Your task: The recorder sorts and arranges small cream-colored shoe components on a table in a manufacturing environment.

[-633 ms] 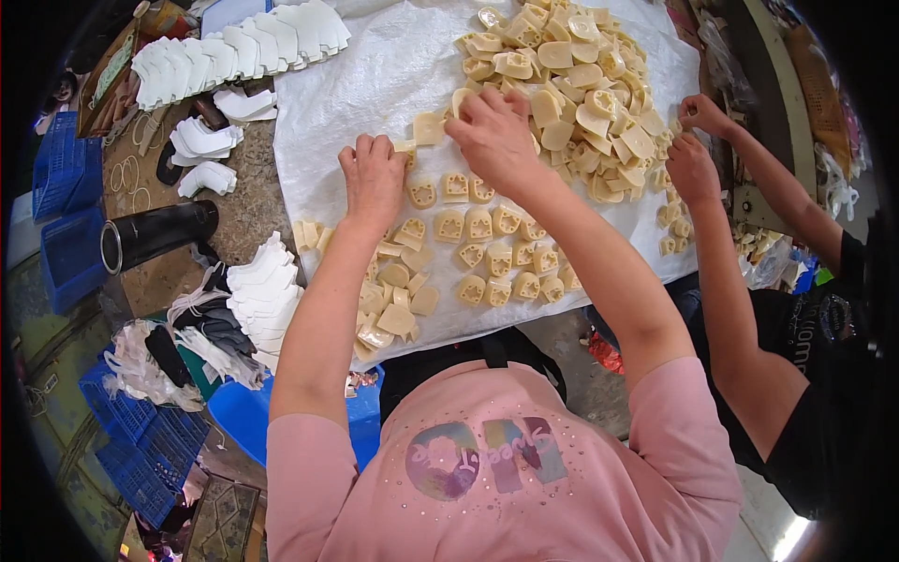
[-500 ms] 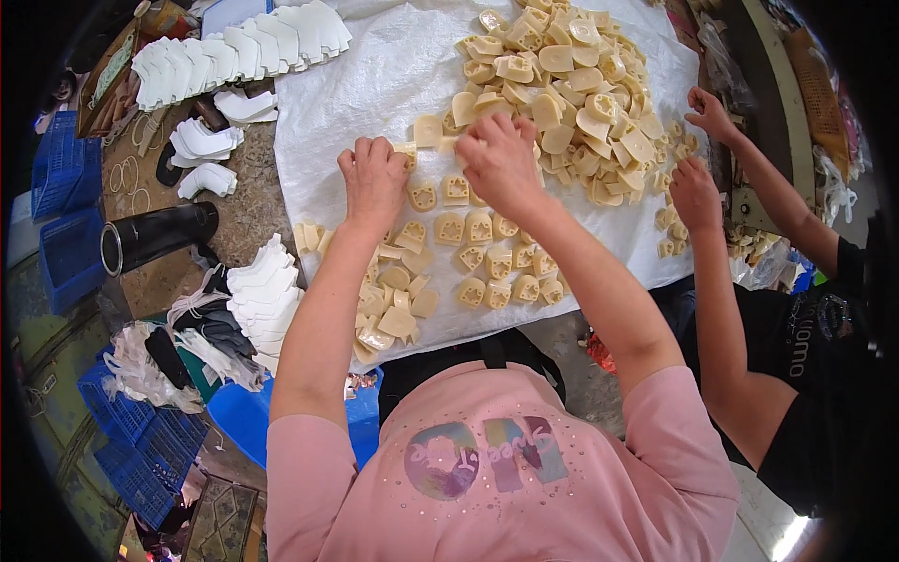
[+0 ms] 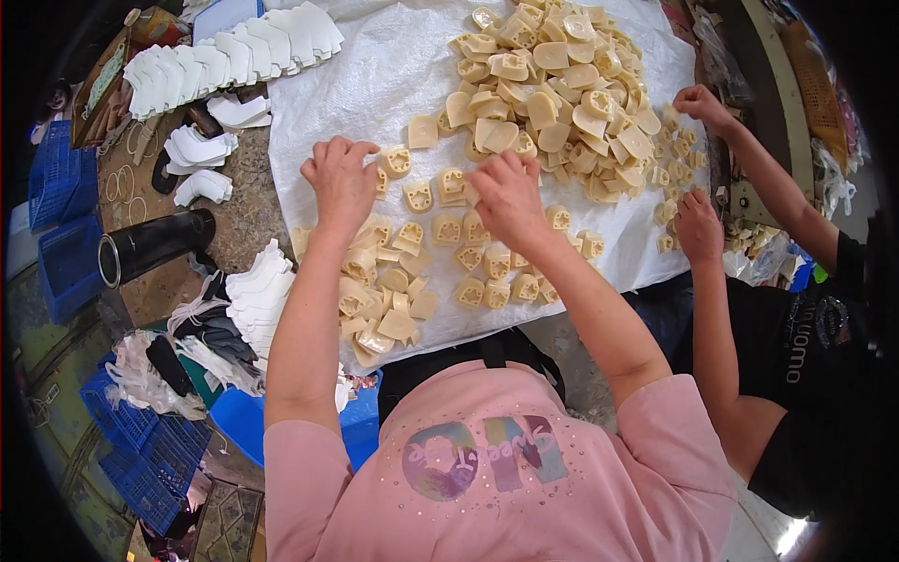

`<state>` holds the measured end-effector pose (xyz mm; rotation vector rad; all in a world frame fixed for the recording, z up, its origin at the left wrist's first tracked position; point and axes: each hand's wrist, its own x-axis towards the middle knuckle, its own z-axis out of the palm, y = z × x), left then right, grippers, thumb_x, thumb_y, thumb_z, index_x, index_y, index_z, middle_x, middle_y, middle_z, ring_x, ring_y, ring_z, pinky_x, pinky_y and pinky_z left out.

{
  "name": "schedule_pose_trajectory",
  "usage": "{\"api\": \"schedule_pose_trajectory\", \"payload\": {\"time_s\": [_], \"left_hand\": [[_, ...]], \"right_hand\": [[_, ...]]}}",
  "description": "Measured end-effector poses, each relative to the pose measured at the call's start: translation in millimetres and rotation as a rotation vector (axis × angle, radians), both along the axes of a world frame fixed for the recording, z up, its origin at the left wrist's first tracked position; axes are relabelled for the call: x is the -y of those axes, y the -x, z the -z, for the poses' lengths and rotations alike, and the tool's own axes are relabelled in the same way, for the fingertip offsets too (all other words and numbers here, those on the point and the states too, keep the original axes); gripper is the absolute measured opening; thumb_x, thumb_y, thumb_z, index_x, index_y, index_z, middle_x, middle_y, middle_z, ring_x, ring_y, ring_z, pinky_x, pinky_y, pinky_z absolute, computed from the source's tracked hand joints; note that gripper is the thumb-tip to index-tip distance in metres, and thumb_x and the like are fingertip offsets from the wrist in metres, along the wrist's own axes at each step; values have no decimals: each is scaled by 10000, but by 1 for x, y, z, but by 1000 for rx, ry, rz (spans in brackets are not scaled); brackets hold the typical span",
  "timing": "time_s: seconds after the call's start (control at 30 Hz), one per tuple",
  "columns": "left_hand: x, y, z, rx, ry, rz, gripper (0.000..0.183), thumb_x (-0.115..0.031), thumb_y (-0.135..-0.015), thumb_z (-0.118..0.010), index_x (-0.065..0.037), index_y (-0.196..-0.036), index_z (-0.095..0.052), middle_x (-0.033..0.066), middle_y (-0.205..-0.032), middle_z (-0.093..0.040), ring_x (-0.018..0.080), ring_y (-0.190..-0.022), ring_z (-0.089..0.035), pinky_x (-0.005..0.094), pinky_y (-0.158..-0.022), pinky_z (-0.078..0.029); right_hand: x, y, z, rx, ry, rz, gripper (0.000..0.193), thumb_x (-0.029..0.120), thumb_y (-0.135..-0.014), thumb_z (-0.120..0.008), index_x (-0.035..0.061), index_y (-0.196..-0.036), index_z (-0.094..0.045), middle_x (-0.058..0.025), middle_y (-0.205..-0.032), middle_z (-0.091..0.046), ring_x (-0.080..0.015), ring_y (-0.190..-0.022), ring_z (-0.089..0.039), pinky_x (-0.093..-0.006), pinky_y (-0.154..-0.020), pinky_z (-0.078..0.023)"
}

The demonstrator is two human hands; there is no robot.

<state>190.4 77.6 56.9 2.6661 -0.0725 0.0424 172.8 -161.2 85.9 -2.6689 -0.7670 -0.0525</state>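
My left hand is over the white sheet with curled fingers, closed on a small cream plastic piece that shows at its thumb side. My right hand bends its fingers over the rows of cream pieces; the edge of one cream piece shows under its fingertips, mostly hidden. Between the hands stand several D-shaped cream pieces with hollowed tops. Rows of similar pieces are set out nearer me. A loose heap of cream pieces lies by my left forearm.
A large pile of cream pieces covers the far right of the white sheet. White curved parts, a black tube and blue crates are at the left. A co-worker's hands handle small pieces at the right edge.
My left hand has moved left, uncovering a cream piece beside it. My right hand has come nearer me and slightly right. The co-worker's near hand has shifted slightly nearer.
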Motion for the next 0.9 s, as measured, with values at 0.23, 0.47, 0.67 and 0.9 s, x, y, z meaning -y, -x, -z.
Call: {"api": "schedule_pose_trajectory", "payload": {"time_s": [0.23, 0.47, 0.67, 0.9], "left_hand": [[-13, 8, -5, -180, -70, 8, 231, -112, -701, -725, -150, -928, -708, 31, -976, -545, 228, -1032, -448, 412, -904, -283], [-3, 8, -6, -84, -163, 96, 231, -153, -686, -747, -154, -911, -695, 30, -968, -536, 229, -1027, -456, 421, -904, -291], [-5, 4, 1, -55, -181, 74, 144, -156, -684, -722, -103, -817, -707, 47, -953, -574, 236, -1004, -458, 415, -886, -309], [-14, 6, 0, -90, -99, -17, 143, -171, -676, -710, -96, -798, -708, 55, -912, -589, 247, -1011, -450, 421, -894, -288]], "right_hand": [[-34, -51, -5, 34, 222, -39, 83, 101, -732, -590, 136, -781, -647, -42, -890, -523, -221, -993, -475, -455, -882, -287], [-60, -72, 21, 125, 322, -141, 84, 145, -758, -577, 129, -793, -652, -49, -914, -525, -224, -1020, -469, -467, -905, -279], [-60, -90, 12, 151, 243, -60, 121, 41, -711, -586, 94, -803, -643, -69, -935, -540, -250, -1007, -462, -464, -868, -315], [-54, -78, -11, -169, 343, -173, 221, -36, -692, -545, 78, -862, -627, -64, -982, -518, -241, -1014, -452, -445, -863, -303]]}}
